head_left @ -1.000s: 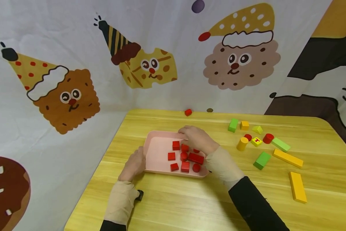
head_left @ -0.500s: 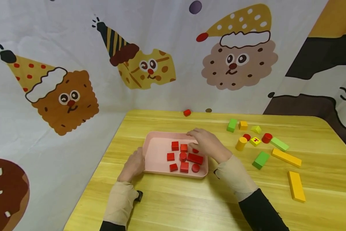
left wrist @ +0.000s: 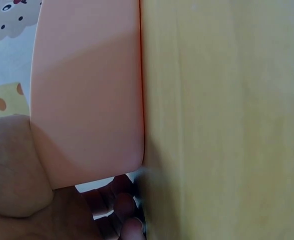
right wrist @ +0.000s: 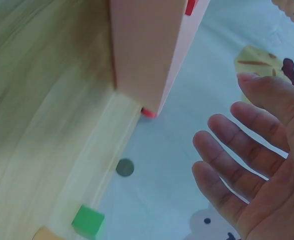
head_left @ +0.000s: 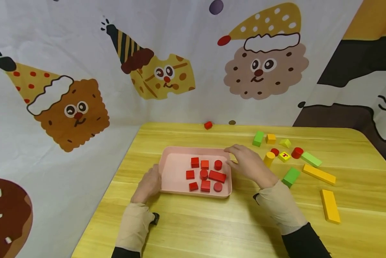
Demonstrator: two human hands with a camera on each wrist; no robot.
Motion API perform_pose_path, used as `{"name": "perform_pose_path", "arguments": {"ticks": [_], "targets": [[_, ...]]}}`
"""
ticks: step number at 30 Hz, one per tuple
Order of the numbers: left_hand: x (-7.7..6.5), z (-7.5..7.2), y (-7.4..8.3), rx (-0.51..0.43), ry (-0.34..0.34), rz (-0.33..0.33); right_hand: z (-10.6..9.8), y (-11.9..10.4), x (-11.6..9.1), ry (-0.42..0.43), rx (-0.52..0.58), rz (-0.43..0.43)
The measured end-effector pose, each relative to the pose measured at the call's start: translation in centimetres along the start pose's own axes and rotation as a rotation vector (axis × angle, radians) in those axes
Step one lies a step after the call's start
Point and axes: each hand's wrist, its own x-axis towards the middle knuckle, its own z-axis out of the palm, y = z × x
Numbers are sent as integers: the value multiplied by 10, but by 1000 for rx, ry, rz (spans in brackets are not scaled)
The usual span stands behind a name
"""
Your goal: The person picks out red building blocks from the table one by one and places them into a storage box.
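Note:
A shallow pink tray (head_left: 176, 175) holds several red blocks in its right half, among them a long red block (head_left: 217, 176) and a red cylinder (head_left: 218, 165). My left hand (head_left: 148, 184) grips the tray's left end; in the left wrist view the thumb (left wrist: 16, 160) lies at the rim and the fingers (left wrist: 124, 205) curl past the end wall. My right hand (head_left: 249, 163) is over the tray's right edge, fingers apart and holding nothing. Its palm and loosely bent fingers (right wrist: 232, 155) show in the right wrist view, with the tray wall beyond.
Right of the tray lie green blocks (head_left: 291, 177), long yellow blocks (head_left: 330, 206), a yellow cylinder (head_left: 269, 159), a red cylinder (head_left: 297, 153) and a yellow piece marked T (head_left: 284, 156). One red block (head_left: 208, 125) sits at the table's back edge, against the printed cloth (head_left: 209, 93).
My right hand has moved right, from over the red blocks to the tray's right edge, uncovering a red cylinder. The left hand and tray have stayed in place.

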Motion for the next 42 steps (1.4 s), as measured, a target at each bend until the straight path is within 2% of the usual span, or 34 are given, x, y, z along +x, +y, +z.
{"name": "perform_pose_path", "arguments": {"ticks": [4, 10, 18, 27, 38, 42], "targets": [[-3, -3, -2, 5, 15, 18, -3, 5, -5, 12, 7, 3], [-4, -4, -2, -5, 19, 9, -7, 17, -13, 45, -18, -12], [-4, -1, 1, -16, 7, 5, -8, 37, -30, 46, -69, 20], [-1, 2, 3, -7, 19, 23, -14, 54, -47, 52, -71, 49], [-1, -1, -2, 12, 25, 28, -37, 75, -68, 123, -87, 37], [2, 2, -2, 5, 21, 27, -47, 84, -74, 105, -89, 53]]}}
